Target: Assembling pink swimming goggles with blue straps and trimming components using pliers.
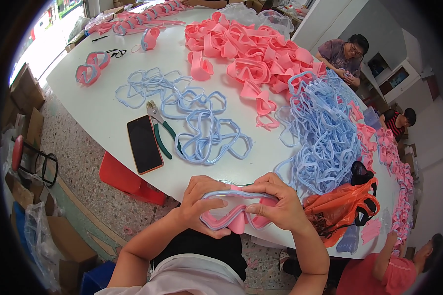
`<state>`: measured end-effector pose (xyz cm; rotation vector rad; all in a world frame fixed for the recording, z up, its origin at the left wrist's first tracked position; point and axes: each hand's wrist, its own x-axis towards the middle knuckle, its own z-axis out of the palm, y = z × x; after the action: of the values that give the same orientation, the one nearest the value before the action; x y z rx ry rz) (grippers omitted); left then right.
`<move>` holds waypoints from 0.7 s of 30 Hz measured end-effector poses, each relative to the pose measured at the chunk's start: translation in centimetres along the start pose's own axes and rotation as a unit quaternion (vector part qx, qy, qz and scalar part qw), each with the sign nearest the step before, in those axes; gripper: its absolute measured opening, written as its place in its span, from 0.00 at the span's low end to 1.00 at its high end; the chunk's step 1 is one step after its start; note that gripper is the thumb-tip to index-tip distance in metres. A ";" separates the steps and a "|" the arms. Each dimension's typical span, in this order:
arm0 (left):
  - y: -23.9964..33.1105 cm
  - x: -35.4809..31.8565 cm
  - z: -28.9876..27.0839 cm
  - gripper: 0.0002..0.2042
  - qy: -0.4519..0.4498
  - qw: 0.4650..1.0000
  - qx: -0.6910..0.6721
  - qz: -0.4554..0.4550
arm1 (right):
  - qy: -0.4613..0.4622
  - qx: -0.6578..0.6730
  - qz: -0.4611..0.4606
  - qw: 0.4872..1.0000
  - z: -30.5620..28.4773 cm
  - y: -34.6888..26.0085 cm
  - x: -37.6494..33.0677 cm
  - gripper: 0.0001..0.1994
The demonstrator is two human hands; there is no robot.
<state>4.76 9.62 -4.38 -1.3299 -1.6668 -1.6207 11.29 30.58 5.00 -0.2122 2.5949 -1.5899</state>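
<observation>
Goggle mask (237, 212) (pink skirt, blue frame) | long axis left-right | gripped by left hand (202, 204) and right hand (275, 204), ends equally near | above worktop (108, 113) edge

White table (108, 113) holds frames (202, 123), phone (144, 144), pliers (161, 129).

I see soft, matt rubbery pink material in the goggle skirt (237, 216) that my left hand (202, 204) and right hand (275, 204) grip, edged by a smooth pale blue plastic frame. The table (103, 108) looks smooth, white and faintly glossy. The loose blue frames (202, 128) read as hard, slightly shiny plastic. The phone (144, 144) has a glossy black glass face. The pliers (160, 128) show bare metal jaws and green plastic handles. The orange bag (339, 206) is thin, crinkled, shiny plastic film.
</observation>
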 end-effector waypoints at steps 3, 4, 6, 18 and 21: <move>0.1 0.1 0.1 0.26 0.016 1.000 0.007 0.008 | -0.003 0.003 -0.001 1.000 0.0 0.0 0.1 0.20; 0.0 0.1 0.2 0.26 0.027 1.000 0.005 0.013 | -0.003 0.006 0.000 1.000 0.0 0.1 0.2 0.20; 0.2 0.4 0.1 0.25 0.020 1.000 0.015 0.018 | -0.001 0.015 -0.002 1.000 0.0 0.2 0.2 0.19; -0.6 -0.2 3.0 0.47 0.191 0.954 -0.184 -0.139 | 0.028 0.060 0.028 0.997 -0.9 0.5 0.5 0.15; 0.9 -0.6 3.4 0.51 0.196 0.802 -0.436 -0.357 | 0.052 0.092 0.018 0.994 -0.7 1.2 0.8 0.14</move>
<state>6.75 12.43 -5.13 -0.5304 -1.2126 -3.1086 10.33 31.58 4.28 -0.0699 2.4887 -1.8603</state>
